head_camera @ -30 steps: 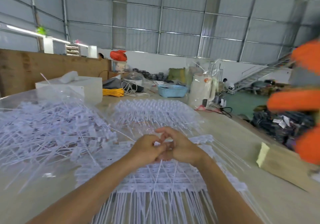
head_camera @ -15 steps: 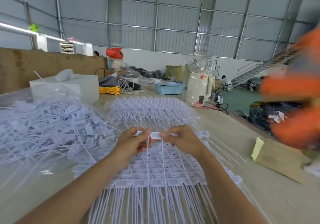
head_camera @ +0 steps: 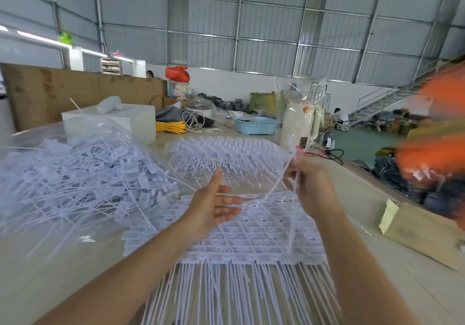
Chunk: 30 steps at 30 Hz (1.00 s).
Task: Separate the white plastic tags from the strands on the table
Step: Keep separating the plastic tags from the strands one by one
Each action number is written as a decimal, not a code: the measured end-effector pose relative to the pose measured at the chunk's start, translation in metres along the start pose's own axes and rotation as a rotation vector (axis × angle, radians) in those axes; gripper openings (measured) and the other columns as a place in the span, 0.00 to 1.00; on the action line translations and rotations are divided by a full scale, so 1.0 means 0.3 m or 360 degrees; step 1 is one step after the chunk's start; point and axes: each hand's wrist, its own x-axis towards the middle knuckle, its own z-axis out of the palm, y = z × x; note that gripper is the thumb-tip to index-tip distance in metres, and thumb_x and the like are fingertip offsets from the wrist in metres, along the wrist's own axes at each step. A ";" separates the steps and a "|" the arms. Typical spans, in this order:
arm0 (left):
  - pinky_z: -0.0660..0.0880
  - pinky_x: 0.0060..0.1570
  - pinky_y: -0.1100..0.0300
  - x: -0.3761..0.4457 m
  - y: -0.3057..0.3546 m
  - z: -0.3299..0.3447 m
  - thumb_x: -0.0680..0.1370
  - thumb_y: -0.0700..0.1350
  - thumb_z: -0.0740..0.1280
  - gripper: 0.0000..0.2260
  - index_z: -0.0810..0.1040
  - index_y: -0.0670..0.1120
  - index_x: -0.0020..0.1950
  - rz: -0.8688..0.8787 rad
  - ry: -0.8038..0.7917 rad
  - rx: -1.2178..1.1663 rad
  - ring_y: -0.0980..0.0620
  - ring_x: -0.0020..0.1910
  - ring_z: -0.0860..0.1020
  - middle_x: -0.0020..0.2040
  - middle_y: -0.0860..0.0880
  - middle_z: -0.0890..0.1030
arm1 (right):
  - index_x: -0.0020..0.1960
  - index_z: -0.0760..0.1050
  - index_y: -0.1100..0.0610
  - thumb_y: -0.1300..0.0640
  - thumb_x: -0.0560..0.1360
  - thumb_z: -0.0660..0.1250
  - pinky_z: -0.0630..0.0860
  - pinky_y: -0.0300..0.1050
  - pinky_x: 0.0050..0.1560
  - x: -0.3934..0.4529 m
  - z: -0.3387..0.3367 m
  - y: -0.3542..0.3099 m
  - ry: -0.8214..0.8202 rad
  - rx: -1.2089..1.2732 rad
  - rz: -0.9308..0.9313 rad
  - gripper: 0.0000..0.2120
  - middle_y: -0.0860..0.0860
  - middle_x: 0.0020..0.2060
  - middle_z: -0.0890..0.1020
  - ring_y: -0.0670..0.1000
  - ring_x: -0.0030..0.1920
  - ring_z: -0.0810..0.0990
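A metal-walled hall surrounds the pale tabletop point(head_camera: 377, 206). Toward its left edge lies a loose heap of separated white plastic tags point(head_camera: 75, 181) under clear film. The left hand point(head_camera: 214, 204) hovers with fingers spread, holding nothing. Beneath it lies the flat mat of joined white tag strips point(head_camera: 251, 244). The right hand point(head_camera: 310, 186) pinches thin white strands point(head_camera: 292, 158). These look light, springy and snag-prone; gripping near the tag head seems best. Bare tabletop remains rightward before the tan cardboard box point(head_camera: 425, 234).

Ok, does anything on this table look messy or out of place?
Only the loose pile of tags on the left, a tangle pointing every way, unlike the tidy rows in front. The right hand grips a strand; the left hand is open.
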 end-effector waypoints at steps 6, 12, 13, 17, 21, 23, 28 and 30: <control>0.78 0.35 0.58 0.000 0.006 0.007 0.75 0.69 0.51 0.32 0.76 0.41 0.50 -0.0027 -0.0043 0.0079 0.46 0.35 0.82 0.43 0.41 0.85 | 0.32 0.72 0.55 0.58 0.72 0.62 0.64 0.43 0.40 -0.021 0.019 0.035 -0.0636 0.0410 0.0150 0.10 0.47 0.24 0.70 0.45 0.23 0.64; 0.78 0.29 0.59 -0.012 0.000 -0.004 0.79 0.56 0.61 0.20 0.76 0.38 0.50 0.0115 -0.0069 0.0286 0.49 0.29 0.81 0.35 0.42 0.83 | 0.30 0.69 0.54 0.59 0.78 0.62 0.68 0.36 0.37 -0.026 0.117 0.132 -0.0745 -0.1513 -0.0421 0.17 0.46 0.28 0.71 0.40 0.28 0.70; 0.77 0.28 0.61 -0.013 -0.008 -0.005 0.80 0.50 0.61 0.14 0.75 0.38 0.49 0.0192 -0.0044 0.0349 0.50 0.28 0.81 0.33 0.43 0.83 | 0.31 0.69 0.53 0.60 0.79 0.62 0.68 0.37 0.37 -0.025 0.116 0.135 -0.0768 -0.1497 -0.0403 0.17 0.45 0.28 0.71 0.40 0.29 0.70; 0.69 0.23 0.64 -0.004 -0.012 0.003 0.81 0.43 0.61 0.11 0.79 0.42 0.42 0.0337 0.0035 0.0338 0.53 0.22 0.73 0.29 0.44 0.79 | 0.35 0.73 0.54 0.59 0.79 0.61 0.67 0.36 0.39 -0.041 0.124 0.129 -0.0912 -0.1374 -0.0360 0.14 0.46 0.30 0.73 0.40 0.31 0.71; 0.59 0.20 0.68 -0.002 -0.012 0.010 0.81 0.45 0.62 0.15 0.72 0.41 0.36 0.0357 0.0030 0.0465 0.56 0.18 0.63 0.24 0.49 0.70 | 0.36 0.76 0.57 0.60 0.78 0.63 0.63 0.29 0.32 -0.059 0.134 0.122 -0.0983 -0.1253 -0.0318 0.12 0.42 0.25 0.71 0.37 0.26 0.70; 0.58 0.19 0.68 -0.004 -0.008 0.014 0.80 0.45 0.63 0.14 0.69 0.42 0.36 0.0308 0.0048 0.0495 0.57 0.18 0.61 0.24 0.50 0.69 | 0.34 0.73 0.62 0.62 0.78 0.63 0.61 0.32 0.31 -0.055 0.133 0.123 -0.0991 -0.1275 -0.0289 0.13 0.44 0.24 0.67 0.40 0.24 0.65; 0.56 0.18 0.70 -0.019 0.018 0.025 0.80 0.43 0.63 0.13 0.67 0.43 0.37 0.0207 -0.0104 0.0582 0.58 0.17 0.60 0.20 0.53 0.68 | 0.33 0.73 0.56 0.62 0.78 0.63 0.64 0.37 0.35 -0.046 0.096 0.108 -0.1097 -0.1152 -0.0132 0.15 0.47 0.27 0.70 0.44 0.29 0.65; 0.55 0.18 0.70 -0.028 0.027 0.032 0.80 0.43 0.64 0.13 0.67 0.43 0.36 0.0159 -0.0217 0.0564 0.59 0.18 0.59 0.20 0.53 0.68 | 0.31 0.71 0.56 0.62 0.78 0.63 0.64 0.40 0.36 -0.039 0.074 0.096 -0.1168 -0.1152 -0.0105 0.16 0.46 0.26 0.69 0.46 0.30 0.65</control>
